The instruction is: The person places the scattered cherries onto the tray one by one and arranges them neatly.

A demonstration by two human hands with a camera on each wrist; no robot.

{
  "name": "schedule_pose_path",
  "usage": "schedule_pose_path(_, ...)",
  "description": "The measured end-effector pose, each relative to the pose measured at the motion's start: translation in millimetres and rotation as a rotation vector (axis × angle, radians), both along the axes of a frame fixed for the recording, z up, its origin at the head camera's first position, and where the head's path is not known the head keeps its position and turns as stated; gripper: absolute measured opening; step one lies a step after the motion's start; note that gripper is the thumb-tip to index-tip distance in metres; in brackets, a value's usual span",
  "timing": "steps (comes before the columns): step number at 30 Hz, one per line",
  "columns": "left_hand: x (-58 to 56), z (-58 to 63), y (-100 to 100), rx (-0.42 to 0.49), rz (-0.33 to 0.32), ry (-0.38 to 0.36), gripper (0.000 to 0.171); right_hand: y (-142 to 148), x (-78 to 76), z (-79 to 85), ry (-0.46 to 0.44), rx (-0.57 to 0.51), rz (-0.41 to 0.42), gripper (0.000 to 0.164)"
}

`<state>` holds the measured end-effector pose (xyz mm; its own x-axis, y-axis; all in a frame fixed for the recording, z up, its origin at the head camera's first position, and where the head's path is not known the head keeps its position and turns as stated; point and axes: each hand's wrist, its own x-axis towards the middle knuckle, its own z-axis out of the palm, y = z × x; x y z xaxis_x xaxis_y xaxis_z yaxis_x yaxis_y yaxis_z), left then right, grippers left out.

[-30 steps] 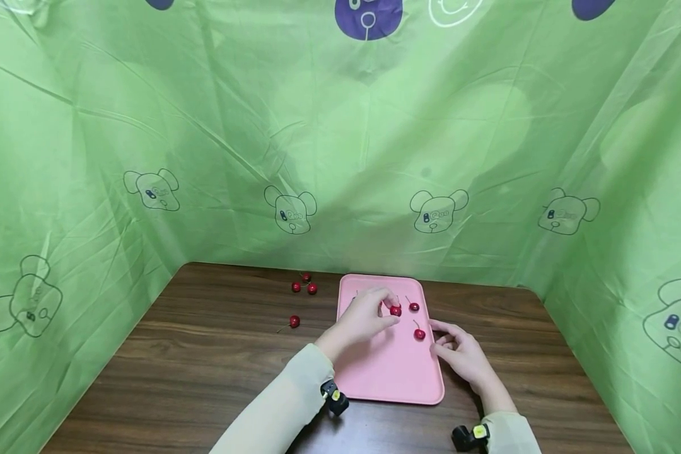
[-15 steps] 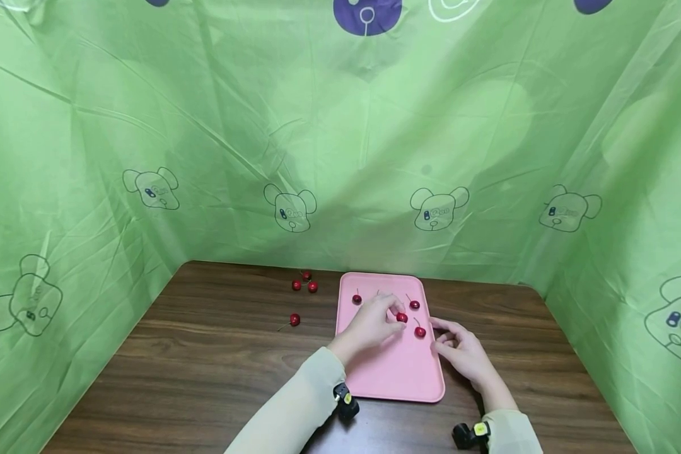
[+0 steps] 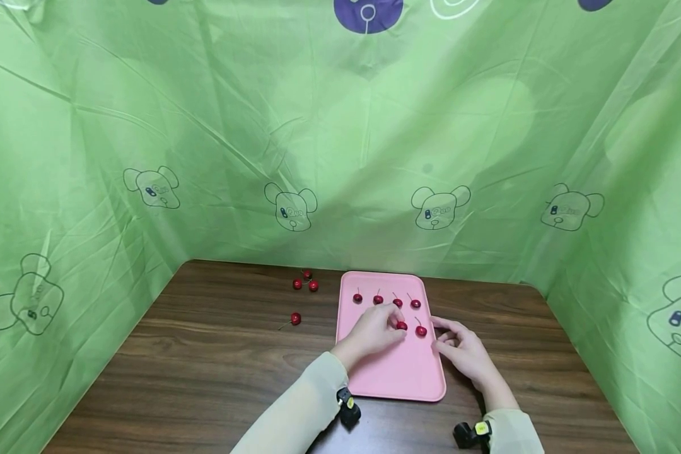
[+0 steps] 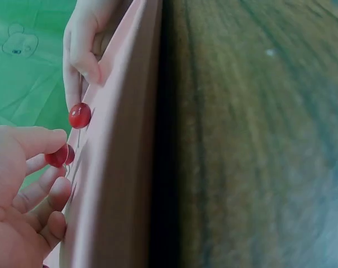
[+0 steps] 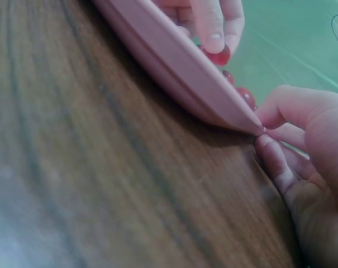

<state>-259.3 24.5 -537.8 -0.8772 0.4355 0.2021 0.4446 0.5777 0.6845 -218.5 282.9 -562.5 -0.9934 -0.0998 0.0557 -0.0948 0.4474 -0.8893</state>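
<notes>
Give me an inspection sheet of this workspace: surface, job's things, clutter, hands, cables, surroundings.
Surface: dark wood-grain table, with a pink tray on it.
Job's things: four cherries in a row at the tray's far end, a fifth cherry nearer, at its right; left of the tray, three cherries clustered and a lone cherry.
Clutter: nothing seen.
Left hand: holds a sixth cherry over the tray.
Right hand: touches the tray's right edge.
Cables: nothing plainly seen.
Surroundings: green cloth with printed cartoon heads.
</notes>
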Motion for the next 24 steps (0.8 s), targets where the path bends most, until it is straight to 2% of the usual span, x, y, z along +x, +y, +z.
schedule_pose_path(24,-0.9,-6.7,3.3,-0.047,-0.008,0.007,0.021,0.2,1.0,1.5,-0.009,0.007,-0.005,0.055)
